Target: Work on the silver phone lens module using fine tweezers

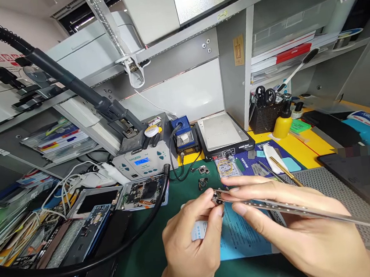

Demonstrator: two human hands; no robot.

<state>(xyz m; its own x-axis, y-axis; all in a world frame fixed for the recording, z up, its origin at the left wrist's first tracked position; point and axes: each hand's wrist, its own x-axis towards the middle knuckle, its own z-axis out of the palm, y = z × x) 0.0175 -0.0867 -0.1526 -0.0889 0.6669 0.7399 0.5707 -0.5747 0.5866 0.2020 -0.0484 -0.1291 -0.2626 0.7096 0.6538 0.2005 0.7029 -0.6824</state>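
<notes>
My left hand (190, 239) pinches a small dark component (216, 199) between thumb and fingers above the green mat (142, 266). My right hand (289, 224) holds long metal tweezers (298, 209), fingers stretched along them, their tips at the same small component. Under both hands lies a light blue paper sheet (240, 238). Two small camera-like modules (202, 176) lie on the mat just beyond the hands.
A soldering station (141, 160) with a blue display, a blue tip holder (184, 135) and a black heating plate (222, 134) stand at the back. Opened phones (138, 194) and cables lie left. A black flexible hose (86, 265) crosses front left. A yellow bottle (282, 124) stands right.
</notes>
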